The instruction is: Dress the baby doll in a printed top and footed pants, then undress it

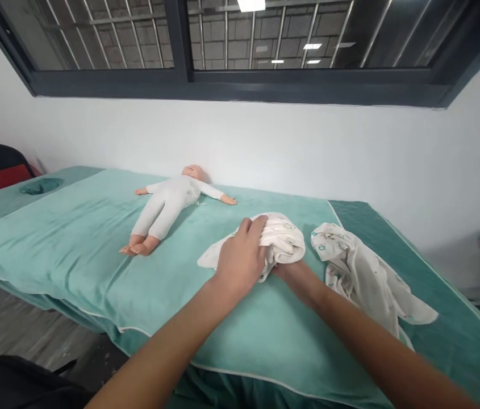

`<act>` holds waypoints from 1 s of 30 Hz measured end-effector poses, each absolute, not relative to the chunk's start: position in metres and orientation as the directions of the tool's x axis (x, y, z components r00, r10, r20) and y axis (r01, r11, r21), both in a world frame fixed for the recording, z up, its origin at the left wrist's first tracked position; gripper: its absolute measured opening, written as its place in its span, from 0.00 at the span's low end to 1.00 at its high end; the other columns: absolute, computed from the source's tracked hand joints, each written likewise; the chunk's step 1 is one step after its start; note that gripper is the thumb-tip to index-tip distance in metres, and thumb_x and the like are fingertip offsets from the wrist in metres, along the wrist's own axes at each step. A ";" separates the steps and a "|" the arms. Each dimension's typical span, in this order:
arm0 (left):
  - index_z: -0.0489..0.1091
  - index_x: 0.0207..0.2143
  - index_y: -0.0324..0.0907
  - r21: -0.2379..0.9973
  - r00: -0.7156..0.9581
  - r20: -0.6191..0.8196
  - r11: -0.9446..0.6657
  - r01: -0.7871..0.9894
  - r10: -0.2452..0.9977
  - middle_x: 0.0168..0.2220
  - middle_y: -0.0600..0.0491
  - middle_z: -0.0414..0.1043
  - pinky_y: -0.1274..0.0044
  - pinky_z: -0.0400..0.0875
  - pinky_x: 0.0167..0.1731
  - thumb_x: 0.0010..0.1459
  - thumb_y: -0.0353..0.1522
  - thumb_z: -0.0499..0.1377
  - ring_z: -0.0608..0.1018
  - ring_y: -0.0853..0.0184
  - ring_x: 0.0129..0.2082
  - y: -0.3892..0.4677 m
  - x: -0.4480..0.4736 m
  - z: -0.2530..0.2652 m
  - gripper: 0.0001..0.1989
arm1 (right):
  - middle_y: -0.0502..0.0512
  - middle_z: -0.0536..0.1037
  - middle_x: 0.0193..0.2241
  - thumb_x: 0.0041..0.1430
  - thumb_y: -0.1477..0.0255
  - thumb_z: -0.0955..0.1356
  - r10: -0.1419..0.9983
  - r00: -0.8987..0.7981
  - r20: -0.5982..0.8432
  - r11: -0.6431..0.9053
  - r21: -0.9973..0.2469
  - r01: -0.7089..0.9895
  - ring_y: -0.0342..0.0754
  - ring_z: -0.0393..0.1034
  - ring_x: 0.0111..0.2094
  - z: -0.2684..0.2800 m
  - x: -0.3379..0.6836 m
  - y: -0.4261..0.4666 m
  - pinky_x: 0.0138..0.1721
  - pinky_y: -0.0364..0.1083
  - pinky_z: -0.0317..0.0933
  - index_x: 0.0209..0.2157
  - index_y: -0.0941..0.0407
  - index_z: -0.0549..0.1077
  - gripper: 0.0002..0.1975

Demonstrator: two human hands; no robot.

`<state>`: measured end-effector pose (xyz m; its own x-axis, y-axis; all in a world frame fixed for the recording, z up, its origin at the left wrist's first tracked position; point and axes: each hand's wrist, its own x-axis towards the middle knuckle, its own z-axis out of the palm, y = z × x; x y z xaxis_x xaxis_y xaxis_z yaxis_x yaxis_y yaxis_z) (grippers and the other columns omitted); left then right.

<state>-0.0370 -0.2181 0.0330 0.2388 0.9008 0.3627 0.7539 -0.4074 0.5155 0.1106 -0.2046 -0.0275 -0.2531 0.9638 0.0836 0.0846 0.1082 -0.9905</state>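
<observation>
Two hands at one bunched white printed cloth (284, 238), probably baby clothing, held above or against the green-covered massage bed (73, 244); contact below it is unclear. Left hand (240, 258): fingers curled over the near-left side of the bundle, gap closed down on gathered folds. Right hand (295, 275): reaches in underneath; its fingers are mostly hidden by fabric, so cannot tell how far they are closed or how much they grip. A loose flap of the cloth sticks out just beyond the left fingers, on their left. Second printed cloth (367, 278): crumpled on the bed, right of the right fingers, not held. Doll (171, 204) in a white suit: on its back, farther off and left of the left fingers, apart from both hands. Handling estimate: light, soft, limp, little slip, not fragile; likely to sag and unfold wherever unsupported. Best hold, in my judgement: thick gathered folds at the top between fingers and thumb, other palm beneath; a single-layer edge would let the bundle fall open.
</observation>
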 end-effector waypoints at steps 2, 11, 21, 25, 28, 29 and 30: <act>0.60 0.62 0.48 0.642 0.252 0.302 -0.392 0.659 0.919 0.51 0.47 0.68 0.69 0.71 0.43 0.62 0.32 0.53 0.76 0.59 0.43 -0.222 -0.040 0.028 0.25 | 0.53 0.75 0.53 0.61 0.54 0.63 0.960 -0.270 0.068 0.055 -0.997 -0.055 0.58 0.72 0.52 -0.031 0.105 -0.205 0.48 0.57 0.69 0.62 0.38 0.60 0.28; 0.57 0.64 0.51 0.876 0.110 0.297 -0.316 0.365 0.949 0.63 0.48 0.55 0.64 0.57 0.64 0.51 0.39 0.67 0.60 0.56 0.65 -0.216 -0.063 0.000 0.39 | 0.55 0.78 0.50 0.59 0.46 0.58 0.949 -0.315 -0.007 -0.082 -0.970 -0.227 0.59 0.68 0.56 -0.018 0.116 -0.201 0.49 0.57 0.68 0.55 0.41 0.71 0.28; 0.68 0.50 0.46 0.990 -0.044 0.127 -0.124 0.063 0.991 0.49 0.51 0.73 0.71 0.73 0.47 0.47 0.34 0.68 0.76 0.60 0.48 -0.240 -0.050 -0.018 0.26 | 0.56 0.79 0.48 0.53 0.43 0.65 0.871 -0.481 -0.095 -0.150 -0.986 -0.077 0.60 0.72 0.51 -0.036 0.130 -0.211 0.45 0.57 0.68 0.50 0.39 0.75 0.27; 0.68 0.47 0.46 0.993 -0.253 0.106 -0.090 0.073 0.962 0.46 0.53 0.74 0.73 0.73 0.45 0.45 0.32 0.65 0.77 0.62 0.45 -0.252 -0.076 -0.041 0.24 | 0.55 0.77 0.51 0.55 0.59 0.72 0.821 -0.556 -0.130 -0.238 -0.963 -0.126 0.57 0.73 0.50 -0.050 0.143 -0.213 0.52 0.57 0.65 0.52 0.43 0.75 0.22; 0.66 0.49 0.47 0.977 -0.509 0.134 -0.026 0.213 0.850 0.49 0.53 0.72 0.71 0.72 0.49 0.47 0.33 0.62 0.75 0.61 0.48 -0.269 -0.122 -0.059 0.24 | 0.55 0.77 0.51 0.55 0.62 0.73 0.865 -0.468 -0.181 -0.288 -0.943 -0.167 0.55 0.74 0.49 -0.065 0.157 -0.211 0.54 0.56 0.64 0.47 0.45 0.77 0.17; 0.65 0.51 0.47 0.968 -0.594 0.147 0.008 0.251 0.791 0.50 0.53 0.72 0.70 0.71 0.50 0.48 0.34 0.61 0.75 0.60 0.49 -0.277 -0.142 -0.065 0.25 | 0.55 0.77 0.51 0.56 0.61 0.72 0.889 -0.423 -0.178 -0.288 -0.933 -0.214 0.54 0.74 0.48 -0.070 0.161 -0.210 0.54 0.55 0.64 0.46 0.45 0.78 0.15; 0.63 0.53 0.48 0.960 -0.669 0.147 0.057 0.273 0.729 0.50 0.53 0.71 0.69 0.71 0.51 0.49 0.35 0.61 0.74 0.59 0.49 -0.286 -0.164 -0.071 0.26 | 0.55 0.77 0.49 0.57 0.61 0.71 0.906 -0.386 -0.175 -0.287 -0.923 -0.256 0.53 0.74 0.47 -0.074 0.165 -0.209 0.54 0.55 0.64 0.45 0.45 0.78 0.13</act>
<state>-0.1637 -0.2862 -0.0713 -0.6686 0.7290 0.1467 0.2730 0.0571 0.9603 0.1647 -0.2087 -0.0738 -0.3857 0.9059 -0.1751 -0.2559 -0.2873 -0.9230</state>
